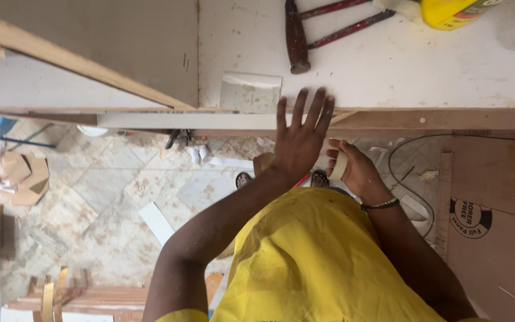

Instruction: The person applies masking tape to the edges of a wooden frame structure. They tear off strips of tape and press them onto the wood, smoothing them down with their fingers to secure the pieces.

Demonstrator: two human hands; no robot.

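My left hand lies flat with fingers spread against the front edge of a white workbench, pressing on the pale edge strip that runs along it. Just below the bench edge, my right hand grips a small roll of pale edging tape. A dark bracelet sits on my right wrist. I wear a yellow shirt.
A hammer with red handles and a yellow bottle lie on the bench top. A wooden board leans at the left. Brown panels stand at the right. Scraps, cardboard and white strips litter the tiled floor.
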